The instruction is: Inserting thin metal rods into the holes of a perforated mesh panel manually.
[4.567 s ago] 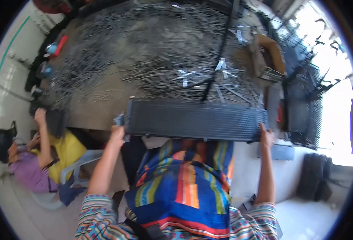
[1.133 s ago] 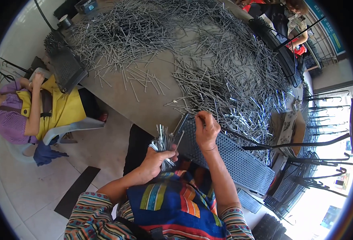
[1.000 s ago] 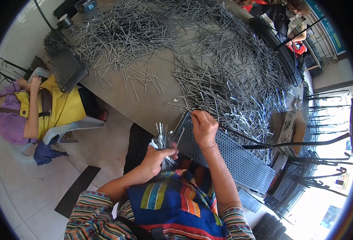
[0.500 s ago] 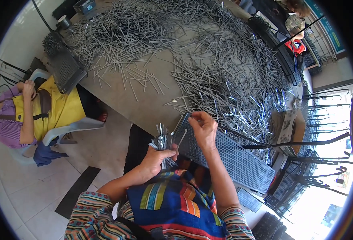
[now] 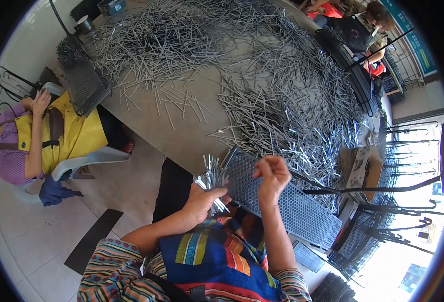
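Strips [image 5: 213,175] in left hand [image 5: 200,201], right hand [image 5: 273,182] over panel [image 5: 302,216].
Left fingers closed round the bundle, its ends fanned up just beside the panel's left end. Right fingers curled in; can't tell if they hold anything. Panel slants along tabletop [image 5: 174,133] edge, loose pile [image 5: 262,108] just beyond.
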The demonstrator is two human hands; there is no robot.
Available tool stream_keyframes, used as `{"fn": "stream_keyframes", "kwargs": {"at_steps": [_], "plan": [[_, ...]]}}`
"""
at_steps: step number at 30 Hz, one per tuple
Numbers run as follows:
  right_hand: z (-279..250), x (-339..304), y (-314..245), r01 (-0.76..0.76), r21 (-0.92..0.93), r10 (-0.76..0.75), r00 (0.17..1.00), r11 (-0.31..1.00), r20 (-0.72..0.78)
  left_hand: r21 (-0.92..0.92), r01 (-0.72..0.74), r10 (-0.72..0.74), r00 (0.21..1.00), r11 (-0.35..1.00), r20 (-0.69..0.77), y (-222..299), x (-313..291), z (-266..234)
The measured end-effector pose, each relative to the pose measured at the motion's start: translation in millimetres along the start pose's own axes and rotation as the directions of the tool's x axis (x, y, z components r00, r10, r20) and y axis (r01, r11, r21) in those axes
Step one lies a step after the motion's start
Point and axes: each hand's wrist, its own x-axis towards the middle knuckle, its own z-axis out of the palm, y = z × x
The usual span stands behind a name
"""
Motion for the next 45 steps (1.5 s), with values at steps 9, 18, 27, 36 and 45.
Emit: {"fn": "stream_keyframes", "kwargs": {"at_steps": [9, 18, 27, 36, 45], "plan": [[-0.2, 19.9, 7.1, 0.449, -0.620, -0.550, 0.835, 0.643, 0.034, 0.011, 0.057, -0.057, 0.998, 0.998, 0.004, 4.6, 4.3, -2.4], [9.6, 20.0, 4.9, 0.577, -0.635, -0.599, 0.771, 0.514, 0.216, 0.036, 0.056, -0.056, 0.998, 0.998, 0.004, 5.1, 6.2, -5.6], [9.9, 13.7, -4.0, 0.468, -0.748, -0.463, 0.853, 0.470, 0.243, 0.012, 0.113, -0.112, 0.994, 0.994, -0.010, 5.0, 8.0, -3.9], [0.6, -35.4, 13.3, 0.018, -0.399, 0.063, 0.980, 0.917, 0.190, 0.025, 0.089, -0.090, 0.994, 0.996, 0.063, -1.3, 7.2, 2.5], [-4.2, -38.0, 5.3, -0.124, 0.129, 0.124, 0.992, 0.984, 0.005, -0.024, 0.095, -0.096, 0.994, 0.995, -0.052, -0.9, 4.5, -3.7]]}}
